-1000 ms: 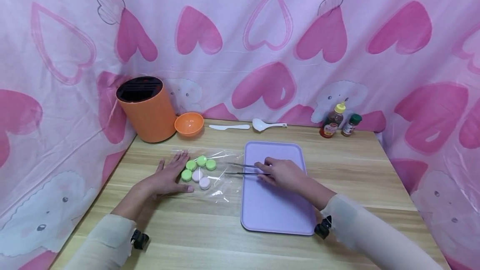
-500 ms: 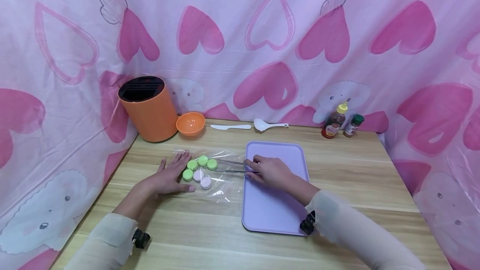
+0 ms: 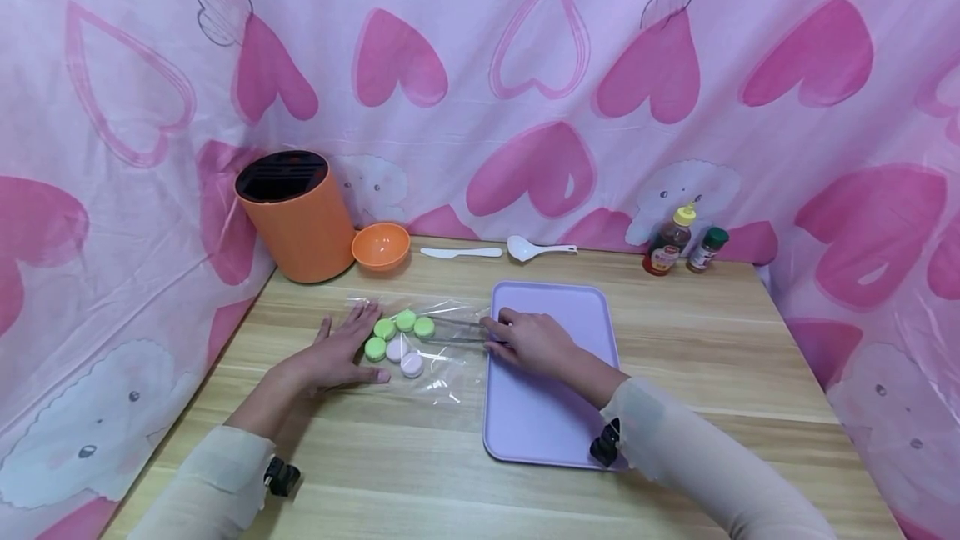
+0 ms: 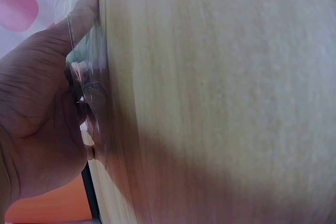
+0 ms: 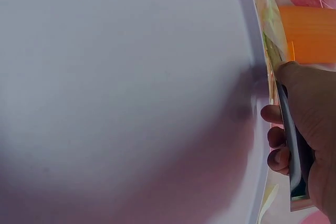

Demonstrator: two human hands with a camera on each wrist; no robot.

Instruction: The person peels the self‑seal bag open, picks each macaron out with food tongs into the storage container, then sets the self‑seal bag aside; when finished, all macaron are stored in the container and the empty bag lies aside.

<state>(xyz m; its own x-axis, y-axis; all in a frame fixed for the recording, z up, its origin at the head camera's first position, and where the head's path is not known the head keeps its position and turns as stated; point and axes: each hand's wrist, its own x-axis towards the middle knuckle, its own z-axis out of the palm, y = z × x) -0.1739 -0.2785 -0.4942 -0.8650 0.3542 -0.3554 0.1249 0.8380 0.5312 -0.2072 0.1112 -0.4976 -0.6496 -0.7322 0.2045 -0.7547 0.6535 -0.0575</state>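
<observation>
On the wooden table (image 3: pixel 675 340) before me, my right hand (image 3: pixel 528 342) has slid leftward over the last second, from well inside the lilac tray (image 3: pixel 558 415) to its left rim, and the metal tongs (image 3: pixel 456 330) I grip have gone with it. Their two arms, which a second ago ended short of the sweets, now reach into the clear plastic bag (image 3: pixel 442 369) with the tips just beside the rightmost green macaron (image 3: pixel 424 327). My fingers are curled round the tongs' handles, as the right wrist view also shows, with the grey tongs (image 5: pixel 292 145) running along my palm; the arms look nearly closed together, though I cannot tell whether they have anything between them yet.

My left hand (image 3: pixel 335 354) has not moved: it lies flat, fingers straight and spread, pressing the near edge of the bag to the table, the fingertips touching the green macarons at the left of the cluster. The left wrist view shows the crinkled film (image 4: pixel 86 85) under my fingers (image 4: pixel 79 17).

The macarons lie in the bag, four green and two pale pink (image 3: pixel 410 365), none on the tray. I judge the reach to be nearly finished, with the pinch on the first piece not yet made and the bag held steady for it.
</observation>
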